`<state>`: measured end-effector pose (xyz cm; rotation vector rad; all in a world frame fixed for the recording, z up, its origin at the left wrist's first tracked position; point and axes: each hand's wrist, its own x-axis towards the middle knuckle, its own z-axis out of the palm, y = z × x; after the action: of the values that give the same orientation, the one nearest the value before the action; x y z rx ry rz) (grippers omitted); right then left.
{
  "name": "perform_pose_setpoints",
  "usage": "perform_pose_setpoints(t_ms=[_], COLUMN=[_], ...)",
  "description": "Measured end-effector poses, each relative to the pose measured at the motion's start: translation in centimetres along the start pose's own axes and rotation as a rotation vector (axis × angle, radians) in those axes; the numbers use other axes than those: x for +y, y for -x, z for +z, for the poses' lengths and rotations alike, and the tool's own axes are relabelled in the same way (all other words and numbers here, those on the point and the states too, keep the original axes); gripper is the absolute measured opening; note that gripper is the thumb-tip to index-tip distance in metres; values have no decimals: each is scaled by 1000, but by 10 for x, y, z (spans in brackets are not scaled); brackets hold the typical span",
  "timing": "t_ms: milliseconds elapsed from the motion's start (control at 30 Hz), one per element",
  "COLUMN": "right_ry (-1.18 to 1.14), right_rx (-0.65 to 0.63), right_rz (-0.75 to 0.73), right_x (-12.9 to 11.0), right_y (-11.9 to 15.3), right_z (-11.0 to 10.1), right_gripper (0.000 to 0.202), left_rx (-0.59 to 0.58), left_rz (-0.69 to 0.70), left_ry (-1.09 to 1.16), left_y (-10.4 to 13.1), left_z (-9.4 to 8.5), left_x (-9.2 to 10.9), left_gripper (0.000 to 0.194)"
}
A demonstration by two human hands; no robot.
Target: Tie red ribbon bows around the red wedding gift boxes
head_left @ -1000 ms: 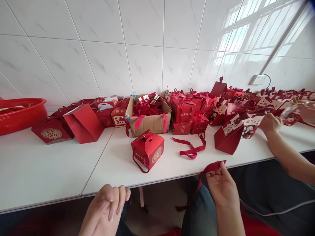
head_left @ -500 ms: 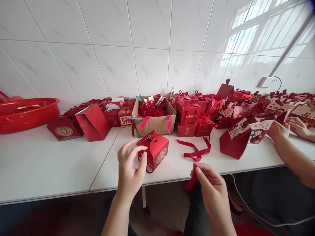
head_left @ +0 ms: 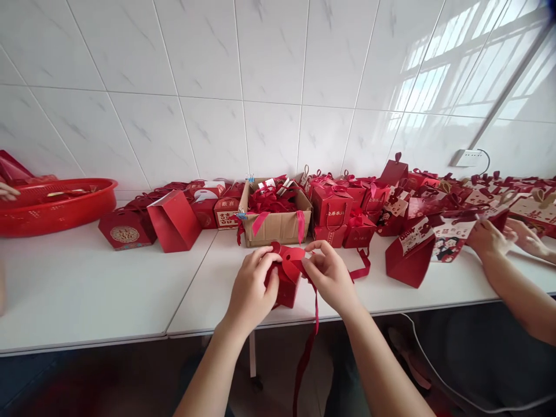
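A small red gift box (head_left: pixel 286 292) with curved top flaps stands near the table's front edge. My left hand (head_left: pixel 256 281) grips it from the left, fingers bent over its top and thumb against the near side. At the box's right top edge, my right hand (head_left: pixel 328 272) pinches a dark red ribbon (head_left: pixel 316 313) close to the flap's hole. The ribbon's long tail hangs past the table edge. Another piece of ribbon (head_left: pixel 361 271) lies on the table to the right, partly behind my right hand.
An open cardboard box (head_left: pixel 278 229) of red ribbons stands behind. Red gift boxes (head_left: pixel 332 205) line the wall, and a red plastic basket (head_left: pixel 61 214) is at left. A co-worker's hands (head_left: pixel 490 237) hold a paper box at right; another person's hand (head_left: pixel 7 192) shows at left.
My right hand has moved up and left, bringing the ribbon to the box top. My left hand has closed onto the box. A person's hand has appeared at the far left.
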<state>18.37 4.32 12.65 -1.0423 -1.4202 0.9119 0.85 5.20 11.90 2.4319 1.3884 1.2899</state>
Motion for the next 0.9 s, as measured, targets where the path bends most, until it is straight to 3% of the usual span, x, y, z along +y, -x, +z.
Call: perform_pose_setpoints(t_ms=[167, 400, 700, 900], right_ry=[162, 212, 221, 250], right_rx=[-6, -32, -129, -152], right_rz=[-13, 47, 0, -36], right_x=[0, -7, -4, -5], right_y=[-11, -6, -13, -15], right_z=[-7, -18, -8, -7], right_gripper=[17, 19, 15, 15], left_rx=[-31, -98, -80, -172], left_rz=[41, 21, 92, 72], left_ry=[-44, -60, -83, -153], left_y=[8, 10, -4, -16], left_z=[-5, -11, -3, 3], left_x=[17, 31, 27, 22], left_gripper=[14, 15, 21, 21])
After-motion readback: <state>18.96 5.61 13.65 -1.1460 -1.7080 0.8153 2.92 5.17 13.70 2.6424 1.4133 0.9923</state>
